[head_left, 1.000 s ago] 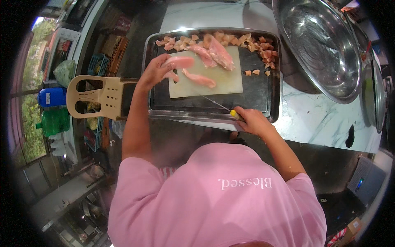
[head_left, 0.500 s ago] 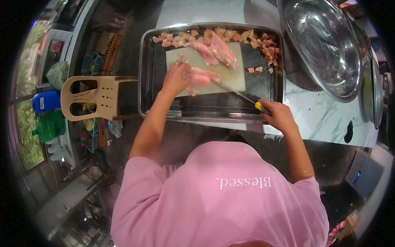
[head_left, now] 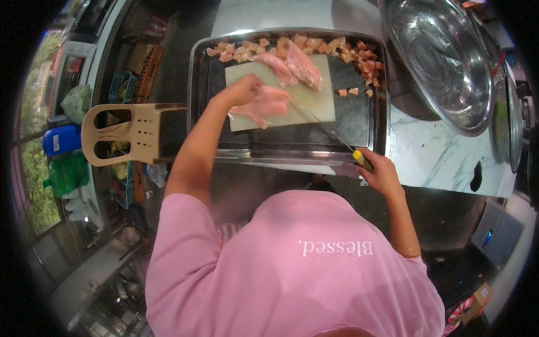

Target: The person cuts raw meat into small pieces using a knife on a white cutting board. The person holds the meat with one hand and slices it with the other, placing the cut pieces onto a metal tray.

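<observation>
A pale slab of raw chicken (head_left: 268, 106) lies spread on the white cutting board (head_left: 314, 110). My left hand (head_left: 242, 91) has its fingers curled over the slab's upper left edge; the fingertips are partly hidden. In my right hand (head_left: 383, 173) is a knife (head_left: 332, 135) with a yellow-collared handle, held low at the tray's front right corner. Its long blade slants up and left, its tip beside the slab's right end. Farther back on the board rest larger uncut chicken pieces (head_left: 295, 66).
Board and meat sit in a large metal tray (head_left: 224, 155). Diced chicken (head_left: 368, 66) lines the tray's far side and right corner. A big steel basin (head_left: 443, 67) stands on the marbled table (head_left: 435, 160) to the right. A beige plastic chair (head_left: 135, 135) is at the left.
My left hand has shifted slightly away from me, and the chicken slab now lies flatter and wider. The knife has drawn back slightly toward me with my right hand.
</observation>
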### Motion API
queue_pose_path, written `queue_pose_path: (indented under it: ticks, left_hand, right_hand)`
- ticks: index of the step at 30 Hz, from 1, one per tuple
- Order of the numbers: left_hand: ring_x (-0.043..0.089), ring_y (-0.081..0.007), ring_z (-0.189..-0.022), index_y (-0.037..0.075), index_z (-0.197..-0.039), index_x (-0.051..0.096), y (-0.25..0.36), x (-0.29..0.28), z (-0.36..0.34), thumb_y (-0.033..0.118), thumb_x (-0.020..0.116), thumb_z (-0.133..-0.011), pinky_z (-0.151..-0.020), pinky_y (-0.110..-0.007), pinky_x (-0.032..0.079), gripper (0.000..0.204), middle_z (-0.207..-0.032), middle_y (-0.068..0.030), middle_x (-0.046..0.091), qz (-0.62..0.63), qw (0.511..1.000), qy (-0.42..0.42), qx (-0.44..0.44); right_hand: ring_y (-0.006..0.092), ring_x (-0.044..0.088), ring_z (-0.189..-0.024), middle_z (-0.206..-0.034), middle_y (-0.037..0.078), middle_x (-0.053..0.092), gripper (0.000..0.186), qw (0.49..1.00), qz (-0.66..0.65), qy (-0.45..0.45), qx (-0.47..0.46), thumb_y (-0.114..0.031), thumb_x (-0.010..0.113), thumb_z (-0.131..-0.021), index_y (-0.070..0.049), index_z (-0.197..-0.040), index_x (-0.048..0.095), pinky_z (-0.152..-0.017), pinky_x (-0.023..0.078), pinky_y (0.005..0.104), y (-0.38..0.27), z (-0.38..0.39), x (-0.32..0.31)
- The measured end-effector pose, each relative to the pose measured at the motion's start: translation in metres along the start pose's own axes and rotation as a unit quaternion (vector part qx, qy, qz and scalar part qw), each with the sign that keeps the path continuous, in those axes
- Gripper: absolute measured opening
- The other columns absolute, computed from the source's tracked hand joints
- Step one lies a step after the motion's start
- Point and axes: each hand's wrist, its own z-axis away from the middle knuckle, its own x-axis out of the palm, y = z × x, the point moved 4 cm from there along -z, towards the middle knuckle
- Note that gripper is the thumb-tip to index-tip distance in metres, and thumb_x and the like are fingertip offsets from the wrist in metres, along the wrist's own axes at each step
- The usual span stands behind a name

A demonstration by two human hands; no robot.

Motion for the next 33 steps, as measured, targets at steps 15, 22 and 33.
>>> queue_pose_path:
  ticks: [15,22,33]
  left_hand:
    - [0.038,-0.0353,-0.129,0.016,-0.132,0.050,0.069,0.026,0.070,0.018,0.077,-0.070,-0.109,-0.053,0.028,0.068,-0.136,-0.0129,0.043,-0.138,0.973,0.154,0.099]
    - [0.040,-0.0365,-0.129,0.011,-0.138,0.044,0.026,0.039,0.071,0.027,0.075,-0.076,-0.108,-0.055,0.027,0.071,-0.133,-0.0123,0.049,-0.175,0.968,0.163,0.082]
    - [0.052,-0.0320,-0.117,0.009,-0.129,0.048,-0.009,0.043,0.070,0.032,0.069,-0.082,-0.094,-0.046,0.043,0.056,-0.122,-0.0127,0.057,-0.151,0.974,0.157,-0.064]
  right_hand:
    - [0.0373,0.064,-0.095,-0.107,0.016,0.067,0.044,0.999,-0.024,-0.010,0.031,-0.019,0.072,-0.079,-0.012,-0.121,0.059,-0.081,0.051,0.0445,-0.009,-0.002,0.002]
    - [0.0379,0.064,-0.095,-0.106,0.018,0.067,0.045,0.998,-0.043,0.008,0.033,-0.016,0.071,-0.079,-0.012,-0.122,0.059,-0.081,0.051,0.0448,0.000,0.006,0.010]
    - [0.0381,0.064,-0.092,-0.101,0.018,0.067,0.046,0.998,-0.038,0.013,0.044,-0.019,0.071,-0.079,-0.012,-0.123,0.058,-0.079,0.051,0.0446,0.013,0.017,0.014]
